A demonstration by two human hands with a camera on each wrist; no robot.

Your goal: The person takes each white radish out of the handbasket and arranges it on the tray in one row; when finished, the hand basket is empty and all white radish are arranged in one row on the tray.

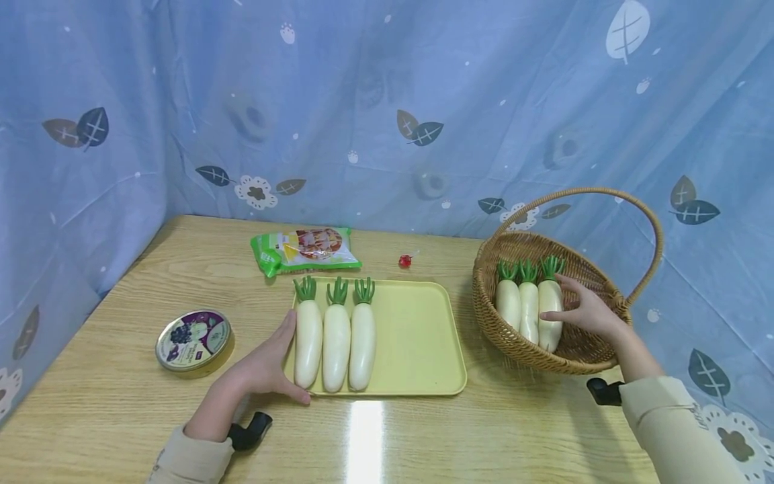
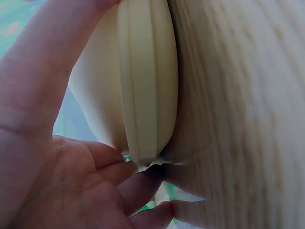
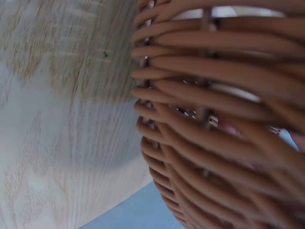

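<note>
My left hand holds the left front corner of a yellow tray, thumb at the front edge and fingers along the left side. In the left wrist view, fingertips touch the tray's rim. Three white radishes with green tops lie side by side in the tray's left half. Inside a wicker basket at the right lie three more white radishes. My right hand reaches in and holds the rightmost radish, thumb across it. In the right wrist view, basket weave hides that hand's fingers.
A round tin stands left of my left hand. Behind the tray lie a green-and-white food packet and a small red object. The basket's tall handle arches above it. A blue patterned curtain surrounds the wooden table.
</note>
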